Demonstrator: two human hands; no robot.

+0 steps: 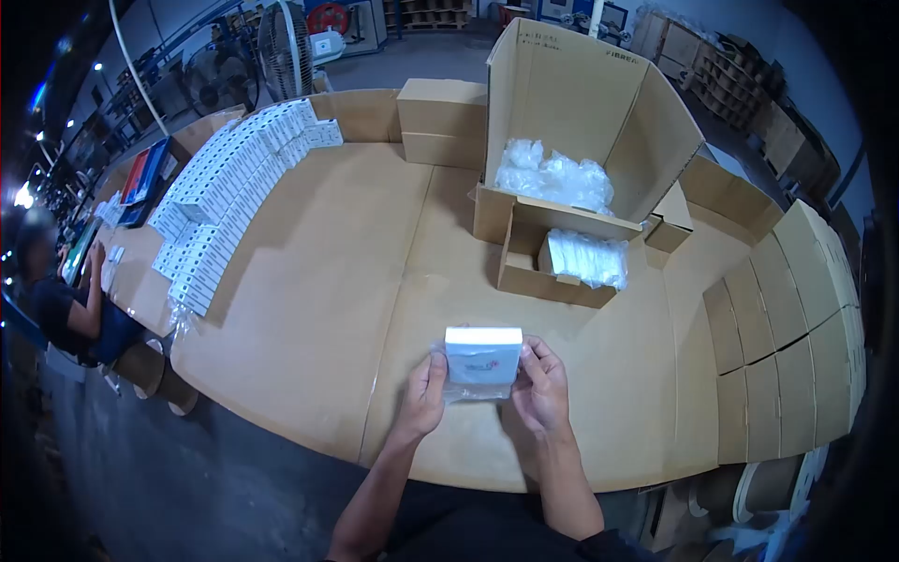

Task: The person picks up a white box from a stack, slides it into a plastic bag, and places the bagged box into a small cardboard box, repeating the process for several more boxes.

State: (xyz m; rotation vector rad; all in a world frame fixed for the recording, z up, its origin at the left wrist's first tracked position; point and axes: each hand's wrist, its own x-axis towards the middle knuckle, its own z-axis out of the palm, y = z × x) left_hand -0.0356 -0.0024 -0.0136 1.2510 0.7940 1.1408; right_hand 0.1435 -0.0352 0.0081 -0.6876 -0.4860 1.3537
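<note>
Between my two hands is a small white box (482, 361) in a clear plastic bag, held above the cardboard-covered table near its front edge. My left hand (426, 393) grips its left side, thumb on top. On the right side, my right hand (541, 386) pinches the box and bag near the upper corner. Loose plastic hangs below the box's lower edge. Beyond my hands stands an open cardboard carton (562, 288) holding several plastic-wrapped white boxes (585, 258). Behind it, a taller open carton (581, 103) contains crumpled clear plastic bags (552, 176).
Long rows of stacked small white boxes (239, 178) line the table's back left. Brown cartons (791, 328) are stacked along the right edge. A closed carton (442, 122) stands at the back. Another person (66, 290) sits at the far left. Fans (286, 51) stand behind the table.
</note>
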